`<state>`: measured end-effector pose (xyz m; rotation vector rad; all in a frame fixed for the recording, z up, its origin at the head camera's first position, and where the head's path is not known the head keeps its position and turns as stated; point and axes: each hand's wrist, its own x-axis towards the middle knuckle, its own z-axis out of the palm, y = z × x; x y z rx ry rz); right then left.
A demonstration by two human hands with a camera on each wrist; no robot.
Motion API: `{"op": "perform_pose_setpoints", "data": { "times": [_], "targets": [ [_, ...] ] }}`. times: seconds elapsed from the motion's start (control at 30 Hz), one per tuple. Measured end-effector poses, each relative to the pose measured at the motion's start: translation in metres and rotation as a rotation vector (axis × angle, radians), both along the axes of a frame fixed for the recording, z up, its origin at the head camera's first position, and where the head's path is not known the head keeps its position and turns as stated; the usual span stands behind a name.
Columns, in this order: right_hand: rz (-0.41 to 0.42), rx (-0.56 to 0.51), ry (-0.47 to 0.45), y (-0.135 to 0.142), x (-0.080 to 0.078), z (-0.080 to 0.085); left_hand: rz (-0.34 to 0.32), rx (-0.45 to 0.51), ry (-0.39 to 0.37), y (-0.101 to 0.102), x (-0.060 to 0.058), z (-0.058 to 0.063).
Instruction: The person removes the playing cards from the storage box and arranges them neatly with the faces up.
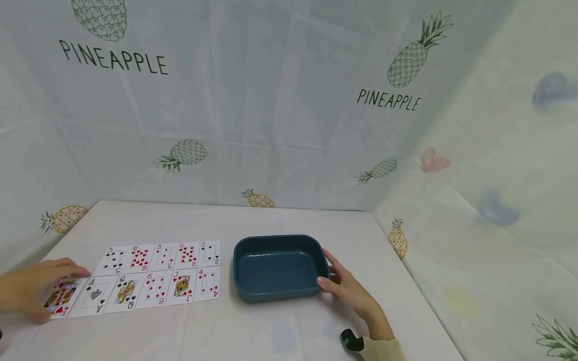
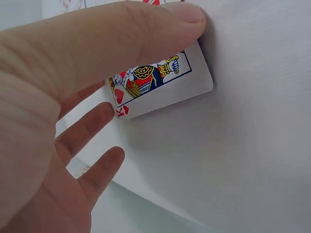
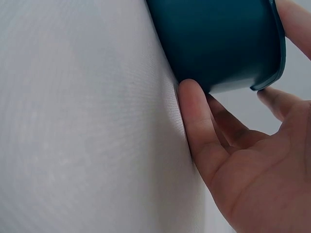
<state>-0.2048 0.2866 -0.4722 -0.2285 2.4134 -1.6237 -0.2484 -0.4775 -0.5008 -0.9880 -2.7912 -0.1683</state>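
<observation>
My left hand [image 1: 33,288] is at the left end of the lower row of playing cards, spanning a king of hearts [image 2: 150,80]. Its thumb crosses over part of the card in the left wrist view, and the other fingers are spread at the card's far side. An ace of spades [image 1: 94,297] lies right beside the king. My right hand [image 1: 349,291] grips the right end of a dark blue rectangular dish [image 1: 280,296], its thumb at the near corner. In the right wrist view a fingertip sits low by the dish's base, against the white tabletop.
Two rows of face-up cards lie left of the dish, among them a five of spades [image 1: 114,261], a jack of hearts [image 1: 182,287] and a four of diamonds [image 1: 208,283]. A pineapple-print cloth [image 1: 271,125] hangs behind the white table [image 1: 253,331].
</observation>
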Motion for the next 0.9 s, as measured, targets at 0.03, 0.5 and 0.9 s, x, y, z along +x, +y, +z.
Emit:
{"op": "perform_pose_setpoints", "data": {
  "times": [0.03, 0.5, 0.9],
  "targets": [
    [-0.001, 0.002, 0.001, 0.0, 0.0, 0.0, 0.002, 0.001, -0.006, -0.001, 0.0, -0.001],
    [-0.003, 0.003, 0.003, -0.003, -0.001, -0.002, 0.146, -0.028, -0.1, -0.005, 0.0, -0.005],
    [-0.045, 0.22, 0.131, 0.0, 0.011, 0.013, 0.238, 0.157, 0.135, 0.046, 0.016, 0.048]
  ]
}}
